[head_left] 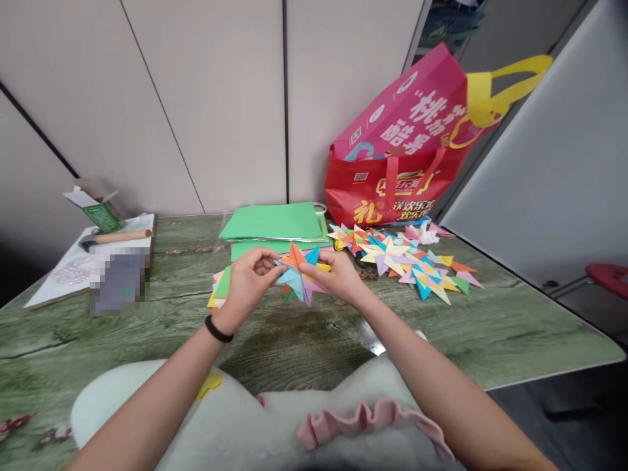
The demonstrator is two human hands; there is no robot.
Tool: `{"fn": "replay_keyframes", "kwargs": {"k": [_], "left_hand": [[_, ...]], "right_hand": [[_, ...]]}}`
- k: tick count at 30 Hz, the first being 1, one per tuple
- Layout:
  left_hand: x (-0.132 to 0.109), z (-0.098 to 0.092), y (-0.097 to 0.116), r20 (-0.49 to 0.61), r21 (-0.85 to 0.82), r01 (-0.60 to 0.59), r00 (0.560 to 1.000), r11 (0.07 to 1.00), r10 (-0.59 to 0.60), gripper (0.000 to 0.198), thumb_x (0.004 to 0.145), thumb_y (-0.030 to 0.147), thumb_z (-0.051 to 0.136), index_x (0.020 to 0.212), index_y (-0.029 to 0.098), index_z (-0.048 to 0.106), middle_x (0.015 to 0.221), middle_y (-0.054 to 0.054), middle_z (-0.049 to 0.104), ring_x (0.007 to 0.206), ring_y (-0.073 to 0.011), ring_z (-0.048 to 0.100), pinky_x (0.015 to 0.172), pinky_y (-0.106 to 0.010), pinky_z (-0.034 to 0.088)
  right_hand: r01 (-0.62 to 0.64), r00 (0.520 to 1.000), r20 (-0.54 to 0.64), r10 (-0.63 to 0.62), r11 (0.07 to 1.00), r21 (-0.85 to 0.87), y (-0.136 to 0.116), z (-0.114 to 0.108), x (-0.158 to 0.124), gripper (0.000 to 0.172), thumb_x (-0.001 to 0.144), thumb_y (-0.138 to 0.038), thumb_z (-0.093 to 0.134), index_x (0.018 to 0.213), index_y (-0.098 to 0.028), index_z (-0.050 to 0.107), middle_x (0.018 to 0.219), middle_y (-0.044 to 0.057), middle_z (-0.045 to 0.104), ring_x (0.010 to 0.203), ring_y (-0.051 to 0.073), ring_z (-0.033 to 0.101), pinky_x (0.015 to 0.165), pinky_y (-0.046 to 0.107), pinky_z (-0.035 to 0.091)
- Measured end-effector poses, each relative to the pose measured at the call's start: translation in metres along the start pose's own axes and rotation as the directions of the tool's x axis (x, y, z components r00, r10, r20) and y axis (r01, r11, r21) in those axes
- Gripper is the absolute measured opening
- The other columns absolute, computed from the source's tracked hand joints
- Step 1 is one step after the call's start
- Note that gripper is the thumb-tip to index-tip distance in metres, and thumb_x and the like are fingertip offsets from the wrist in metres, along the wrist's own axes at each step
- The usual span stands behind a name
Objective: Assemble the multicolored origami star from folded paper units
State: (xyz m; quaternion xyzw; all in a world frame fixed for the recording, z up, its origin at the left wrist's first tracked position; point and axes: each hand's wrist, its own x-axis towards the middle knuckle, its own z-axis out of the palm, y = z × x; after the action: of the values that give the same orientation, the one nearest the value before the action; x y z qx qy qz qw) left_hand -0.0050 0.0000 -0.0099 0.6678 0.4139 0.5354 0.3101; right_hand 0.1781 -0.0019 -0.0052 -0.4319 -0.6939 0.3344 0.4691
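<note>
A multicoloured folded paper star [300,275] with orange, blue, pink and yellow points is held above the green wood-grain table [515,327]. My left hand [248,278], with a black band at the wrist, pinches the star's left side. My right hand [338,275] grips its right side, fingers closed on the paper. Under my hands lies a small stack of coloured paper squares [220,288]. A pile of several finished paper stars [412,261] is spread on the table to the right.
Green paper sheets [275,222] lie behind the hands. A red and pink shopping bag [407,157] with yellow handles stands at the back right. At the left lie a white board [59,275], a small green box [98,209] and a wooden-handled tool [118,237]. A white cushion [275,418] fills my lap.
</note>
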Motion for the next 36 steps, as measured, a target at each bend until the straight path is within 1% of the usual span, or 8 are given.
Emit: {"fn": "replay_keyframes", "kwargs": {"k": [3, 6, 10, 19, 26, 29, 32, 36], "left_hand": [[-0.0005, -0.0009, -0.0015, 0.012, 0.044, -0.05, 0.999, 0.998, 0.05, 0.021, 0.068, 0.027, 0.072, 0.084, 0.016, 0.064, 0.069, 0.0, 0.059, 0.056, -0.01, 0.055, 0.051, -0.022, 0.048], [-0.0005, -0.0013, -0.0031, -0.01, 0.088, -0.1, 0.995, 0.991, 0.101, 0.02, 0.07, 0.029, 0.072, 0.085, 0.017, 0.069, 0.072, -0.001, 0.058, 0.055, -0.0099, 0.055, 0.05, -0.023, 0.048], [-0.0001, -0.0011, -0.0049, -0.036, 0.07, -0.086, 0.995, 0.994, 0.089, 0.02, 0.07, 0.03, 0.072, 0.085, 0.017, 0.07, 0.072, -0.001, 0.057, 0.053, -0.0098, 0.055, 0.049, -0.023, 0.048], [-0.0002, -0.0011, -0.0049, -0.012, 0.095, -0.114, 0.993, 0.989, 0.116, 0.018, 0.071, 0.03, 0.071, 0.084, 0.017, 0.07, 0.072, -0.002, 0.057, 0.054, -0.0097, 0.054, 0.048, -0.023, 0.047], [0.002, -0.0029, -0.0034, 0.016, 0.212, -0.158, 0.987, 0.964, 0.158, 0.015, 0.072, 0.029, 0.069, 0.083, 0.018, 0.07, 0.074, -0.002, 0.061, 0.061, -0.0119, 0.056, 0.054, -0.024, 0.047], [0.0021, -0.002, -0.0042, 0.024, 0.18, -0.139, 0.99, 0.974, 0.137, 0.015, 0.072, 0.027, 0.069, 0.083, 0.018, 0.068, 0.073, -0.003, 0.062, 0.058, -0.0117, 0.056, 0.051, -0.024, 0.045], [0.0011, -0.0003, -0.0026, 0.027, 0.137, -0.101, 0.995, 0.985, 0.098, 0.015, 0.072, 0.025, 0.068, 0.084, 0.017, 0.067, 0.066, 0.0, 0.059, 0.051, -0.01, 0.052, 0.047, -0.022, 0.041], [-0.0004, 0.001, 0.0008, 0.04, 0.133, -0.083, 0.996, 0.988, 0.079, 0.014, 0.072, 0.023, 0.067, 0.085, 0.017, 0.066, 0.059, 0.002, 0.055, 0.047, -0.0084, 0.048, 0.044, -0.021, 0.038]], "right_hand": [[0.007, 1.0, -0.006, -0.007, 1.0, -0.002, -0.0012, -0.0004, 0.0, 0.031, 0.071, -0.04, 0.061, 0.054, -0.016, 0.049, 0.054, -0.004, 0.042, 0.053, 0.008, 0.034, 0.049, 0.021, 0.026], [0.004, 1.0, -0.012, -0.004, 1.0, -0.005, -0.0011, -0.0006, 0.0001, 0.028, 0.071, -0.039, 0.061, 0.058, -0.015, 0.055, 0.056, -0.003, 0.046, 0.055, 0.008, 0.037, 0.05, 0.021, 0.027], [0.001, 1.0, -0.008, -0.001, 1.0, 0.005, 0.0005, -0.0002, 0.0006, 0.027, 0.071, -0.039, 0.061, 0.062, -0.014, 0.059, 0.058, -0.002, 0.049, 0.056, 0.009, 0.039, 0.05, 0.021, 0.028], [0.002, 1.0, 0.011, -0.002, 0.999, 0.042, 0.0009, 0.0004, 0.0007, 0.028, 0.07, -0.039, 0.062, 0.058, -0.014, 0.055, 0.056, -0.003, 0.046, 0.054, 0.008, 0.036, 0.05, 0.021, 0.027], [0.088, 0.996, -0.014, -0.089, 0.995, -0.037, 0.0038, 0.0008, 0.0004, 0.03, 0.072, -0.037, 0.061, 0.054, -0.016, 0.05, 0.054, -0.004, 0.042, 0.054, 0.008, 0.035, 0.05, 0.021, 0.026], [0.099, 0.995, -0.023, -0.101, 0.992, -0.081, 0.0044, 0.0011, -0.0002, 0.034, 0.073, -0.037, 0.061, 0.051, -0.017, 0.043, 0.052, -0.004, 0.038, 0.053, 0.008, 0.032, 0.049, 0.021, 0.025], [0.089, 0.996, -0.021, -0.091, 0.992, -0.085, 0.0043, 0.0013, -0.0006, 0.037, 0.073, -0.038, 0.06, 0.051, -0.018, 0.039, 0.052, -0.005, 0.035, 0.052, 0.007, 0.029, 0.048, 0.021, 0.023], [0.093, 0.995, -0.012, -0.094, 0.992, -0.087, 0.0043, 0.0011, -0.0004, 0.038, 0.073, -0.039, 0.061, 0.051, -0.019, 0.036, 0.052, -0.006, 0.031, 0.051, 0.007, 0.027, 0.047, 0.022, 0.022]]}}
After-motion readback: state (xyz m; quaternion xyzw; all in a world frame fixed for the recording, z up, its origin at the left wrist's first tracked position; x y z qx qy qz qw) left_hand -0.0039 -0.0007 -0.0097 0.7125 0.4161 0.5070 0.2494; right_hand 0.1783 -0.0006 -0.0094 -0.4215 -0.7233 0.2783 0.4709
